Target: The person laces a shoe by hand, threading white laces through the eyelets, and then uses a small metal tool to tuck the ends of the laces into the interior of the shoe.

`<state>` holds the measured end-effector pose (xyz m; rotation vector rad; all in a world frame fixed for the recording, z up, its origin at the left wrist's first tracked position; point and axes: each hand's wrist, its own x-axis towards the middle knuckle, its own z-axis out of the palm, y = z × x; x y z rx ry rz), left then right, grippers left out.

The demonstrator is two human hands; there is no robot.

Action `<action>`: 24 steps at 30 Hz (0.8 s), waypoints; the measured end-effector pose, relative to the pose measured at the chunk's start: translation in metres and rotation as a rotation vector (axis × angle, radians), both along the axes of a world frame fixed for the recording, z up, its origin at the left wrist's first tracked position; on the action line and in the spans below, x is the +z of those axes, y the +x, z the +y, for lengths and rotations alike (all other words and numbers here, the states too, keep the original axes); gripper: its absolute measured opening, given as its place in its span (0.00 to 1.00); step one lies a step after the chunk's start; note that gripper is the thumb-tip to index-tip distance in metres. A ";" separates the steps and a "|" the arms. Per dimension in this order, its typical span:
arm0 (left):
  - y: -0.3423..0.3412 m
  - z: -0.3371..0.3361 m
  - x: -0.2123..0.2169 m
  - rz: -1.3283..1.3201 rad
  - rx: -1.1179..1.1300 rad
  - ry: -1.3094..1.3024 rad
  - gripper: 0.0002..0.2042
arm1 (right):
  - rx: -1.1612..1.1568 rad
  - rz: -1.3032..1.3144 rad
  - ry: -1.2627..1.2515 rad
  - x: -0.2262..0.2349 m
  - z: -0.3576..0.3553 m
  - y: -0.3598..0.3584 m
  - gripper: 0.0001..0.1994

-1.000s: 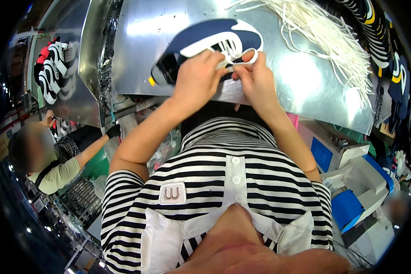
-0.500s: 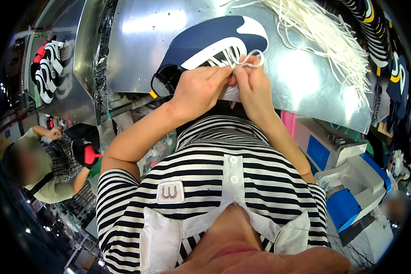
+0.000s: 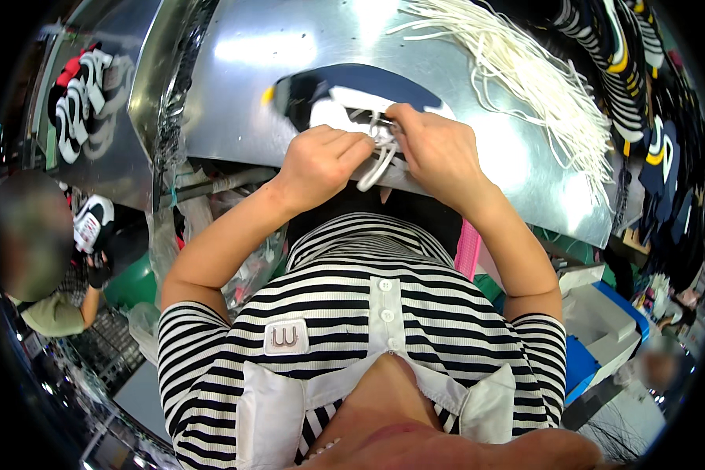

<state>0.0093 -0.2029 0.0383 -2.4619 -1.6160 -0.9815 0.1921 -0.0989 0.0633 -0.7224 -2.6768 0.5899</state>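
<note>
A navy and white shoe upper point(image 3: 368, 76) with a yellow tab lies tilted on the metal table, its left end smeared by motion. A white shoelace point(image 3: 377, 171) runs through its eyelets and hangs in a loop towards me. My left hand point(image 3: 325, 163) is closed, with thumb and fingertips pinching at the lace; the exact grip is partly hidden. Opposite it, my right hand point(image 3: 440, 153) is closed on the edge of the upper beside the eyelets, forefinger on top and thumb beneath.
A bundle of loose white laces point(image 3: 529, 82) spreads over the right of the metal table point(image 3: 251, 94). Beyond hang several navy uppers point(image 3: 662, 157). Black-and-white uppers point(image 3: 82, 102) lie on a surface at left. Near a co-worker's gloved hand point(image 3: 99, 270) is a white shoe point(image 3: 94, 223).
The upper has moved nearer me and tilted, its left end swinging. My hands have spread slightly, and the lace loop now hangs below them. At left the co-worker's hand has moved, with a white shoe beside it.
</note>
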 end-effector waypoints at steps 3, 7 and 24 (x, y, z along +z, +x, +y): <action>0.002 -0.006 -0.008 0.017 -0.014 0.043 0.09 | -0.044 -0.148 -0.147 0.000 -0.003 -0.007 0.07; 0.001 -0.009 -0.012 -0.018 -0.011 0.081 0.10 | 0.010 -0.038 -0.506 -0.016 0.018 -0.008 0.09; 0.001 0.006 0.010 -0.075 -0.122 -0.348 0.13 | -0.391 0.879 -0.481 0.044 0.094 0.061 0.16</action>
